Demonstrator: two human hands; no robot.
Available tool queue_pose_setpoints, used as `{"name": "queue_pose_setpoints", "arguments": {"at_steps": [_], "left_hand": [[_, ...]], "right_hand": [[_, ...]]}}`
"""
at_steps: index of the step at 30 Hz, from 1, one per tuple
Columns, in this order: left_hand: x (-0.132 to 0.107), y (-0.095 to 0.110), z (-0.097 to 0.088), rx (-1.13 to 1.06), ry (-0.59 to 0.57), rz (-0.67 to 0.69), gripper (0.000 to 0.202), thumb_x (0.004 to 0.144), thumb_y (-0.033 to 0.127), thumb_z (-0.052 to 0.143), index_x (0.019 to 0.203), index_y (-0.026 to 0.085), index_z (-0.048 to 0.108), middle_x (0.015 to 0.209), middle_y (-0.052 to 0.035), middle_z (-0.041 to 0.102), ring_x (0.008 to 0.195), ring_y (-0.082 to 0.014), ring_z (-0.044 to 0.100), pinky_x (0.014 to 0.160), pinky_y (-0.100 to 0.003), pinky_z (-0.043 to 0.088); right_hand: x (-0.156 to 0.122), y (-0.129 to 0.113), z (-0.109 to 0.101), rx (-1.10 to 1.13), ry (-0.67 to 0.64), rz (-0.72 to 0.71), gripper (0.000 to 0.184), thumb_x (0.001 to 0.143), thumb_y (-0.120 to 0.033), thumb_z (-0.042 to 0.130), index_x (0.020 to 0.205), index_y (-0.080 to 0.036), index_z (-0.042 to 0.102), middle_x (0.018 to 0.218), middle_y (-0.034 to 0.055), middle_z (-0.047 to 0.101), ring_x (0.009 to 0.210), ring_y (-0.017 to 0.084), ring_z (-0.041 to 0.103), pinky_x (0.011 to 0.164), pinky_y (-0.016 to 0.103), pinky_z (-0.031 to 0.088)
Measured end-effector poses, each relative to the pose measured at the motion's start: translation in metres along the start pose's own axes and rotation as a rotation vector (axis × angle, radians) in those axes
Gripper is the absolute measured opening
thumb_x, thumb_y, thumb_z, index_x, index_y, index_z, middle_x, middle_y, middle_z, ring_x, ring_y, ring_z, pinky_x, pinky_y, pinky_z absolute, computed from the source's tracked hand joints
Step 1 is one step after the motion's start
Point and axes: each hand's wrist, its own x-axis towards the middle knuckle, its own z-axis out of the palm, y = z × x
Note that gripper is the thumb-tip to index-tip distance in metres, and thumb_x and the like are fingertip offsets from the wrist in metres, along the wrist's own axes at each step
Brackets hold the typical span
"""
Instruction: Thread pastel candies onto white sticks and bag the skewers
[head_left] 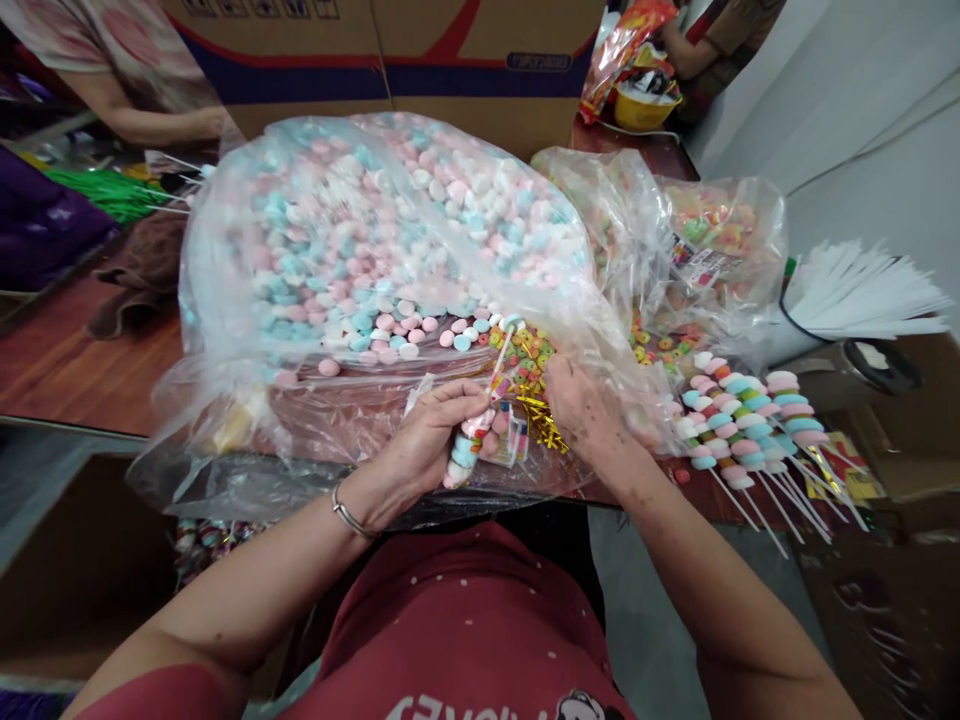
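Note:
Fingers of my left hand (424,435) are closed on a marshmallow skewer (466,452) in clear wrapping, its white stick pointing up and away from me. My right hand (585,405) is just right of a small pile of gold twist ties (541,420); its fingers are smeared by motion, so I cannot tell whether it holds anything. Ring-shaped gummy candies (525,355) lie beyond the ties. Loose pink, blue and white marshmallows (401,330) spill from a big clear bag (420,215) in front of both hands.
Finished-looking marshmallow skewers (739,420) are stacked at the right table edge. Behind them stand white sticks (862,290) in a container and bags of gummy rings (712,225). A large cardboard box (390,60) blocks the back. Other people's arms (150,120) show at the far left and upper right.

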Motion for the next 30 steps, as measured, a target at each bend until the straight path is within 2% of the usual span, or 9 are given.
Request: {"name": "queue_pose_setpoints", "arguments": {"at_steps": [4, 7, 10, 17, 20, 22, 26, 28, 30], "left_hand": [[0.004, -0.008, 0.005, -0.02, -0.093, -0.033, 0.024, 0.067, 0.024, 0.076, 0.069, 0.015, 0.055, 0.06, -0.0038, 0.068, 0.042, -0.0123, 0.059, 0.036, -0.018, 0.045], [0.006, -0.012, 0.006, 0.006, -0.108, -0.046, 0.023, 0.066, 0.025, 0.077, 0.069, 0.013, 0.058, 0.06, -0.0048, 0.069, 0.041, -0.0124, 0.06, 0.037, -0.019, 0.045], [0.006, -0.015, 0.005, 0.044, -0.1, -0.068, 0.023, 0.065, 0.026, 0.077, 0.069, 0.01, 0.061, 0.059, -0.0053, 0.068, 0.041, -0.0124, 0.06, 0.038, -0.019, 0.046], [0.0, -0.022, 0.009, 0.039, -0.004, -0.001, 0.029, 0.065, 0.028, 0.079, 0.078, 0.014, 0.057, 0.058, -0.002, 0.068, 0.04, -0.0119, 0.059, 0.037, -0.018, 0.045], [-0.002, -0.025, 0.01, 0.033, 0.032, 0.012, 0.032, 0.064, 0.029, 0.08, 0.079, 0.016, 0.055, 0.059, -0.0002, 0.067, 0.041, -0.0122, 0.059, 0.032, -0.016, 0.041], [-0.002, -0.026, 0.01, 0.051, 0.056, 0.021, 0.033, 0.062, 0.03, 0.08, 0.078, 0.017, 0.055, 0.059, 0.0005, 0.067, 0.041, -0.0126, 0.059, 0.03, -0.015, 0.038], [0.001, -0.027, 0.009, 0.122, 0.126, 0.057, 0.029, 0.059, 0.029, 0.08, 0.071, 0.016, 0.057, 0.052, 0.0024, 0.062, 0.04, -0.0118, 0.058, 0.031, -0.014, 0.038], [0.003, -0.026, 0.009, 0.147, 0.146, 0.054, 0.026, 0.058, 0.027, 0.079, 0.067, 0.016, 0.057, 0.047, 0.0035, 0.058, 0.039, -0.0106, 0.056, 0.035, -0.016, 0.042], [0.004, -0.022, 0.008, 0.172, 0.143, 0.017, 0.025, 0.055, 0.025, 0.079, 0.063, 0.015, 0.057, 0.043, 0.004, 0.055, 0.037, -0.0102, 0.054, 0.036, -0.017, 0.043]], "right_hand": [[-0.016, -0.009, 0.009, 0.598, 0.228, -0.12, 0.019, 0.091, -0.023, 0.04, 0.091, -0.019, 0.059, 0.08, 0.0026, 0.065, 0.071, 0.015, 0.058, 0.067, 0.027, 0.044], [-0.027, -0.018, 0.012, 0.937, 0.178, -0.094, 0.014, 0.088, -0.021, 0.045, 0.086, -0.02, 0.059, 0.069, -0.0028, 0.061, 0.063, 0.011, 0.056, 0.064, 0.023, 0.044], [-0.033, -0.023, 0.013, 1.075, 0.12, -0.047, 0.013, 0.087, -0.02, 0.048, 0.08, -0.02, 0.059, 0.06, -0.0055, 0.057, 0.057, 0.01, 0.054, 0.062, 0.022, 0.044], [-0.039, -0.021, 0.019, 1.212, 0.026, -0.029, 0.023, 0.09, -0.029, 0.052, 0.069, -0.02, 0.056, 0.062, -0.003, 0.061, 0.06, 0.011, 0.058, 0.064, 0.025, 0.047], [-0.04, -0.021, 0.019, 1.133, 0.051, -0.048, 0.024, 0.089, -0.026, 0.052, 0.066, -0.02, 0.055, 0.061, -0.0039, 0.061, 0.059, 0.01, 0.056, 0.062, 0.022, 0.045], [-0.041, -0.021, 0.02, 0.968, 0.152, -0.109, 0.024, 0.089, -0.022, 0.052, 0.066, -0.02, 0.056, 0.061, -0.0037, 0.06, 0.058, 0.009, 0.054, 0.06, 0.022, 0.043], [-0.045, -0.021, 0.022, 0.335, 0.482, -0.387, 0.024, 0.094, -0.018, 0.047, 0.075, -0.017, 0.063, 0.067, 0.0022, 0.059, 0.066, 0.014, 0.052, 0.064, 0.027, 0.04], [-0.046, -0.02, 0.021, 0.081, 0.571, -0.541, 0.023, 0.096, -0.018, 0.046, 0.084, -0.015, 0.066, 0.068, 0.0038, 0.059, 0.07, 0.016, 0.05, 0.067, 0.03, 0.04], [-0.046, -0.019, 0.019, -0.015, 0.612, -0.674, 0.023, 0.098, -0.018, 0.045, 0.088, -0.014, 0.066, 0.075, 0.0051, 0.061, 0.077, 0.018, 0.051, 0.072, 0.032, 0.041]]}}
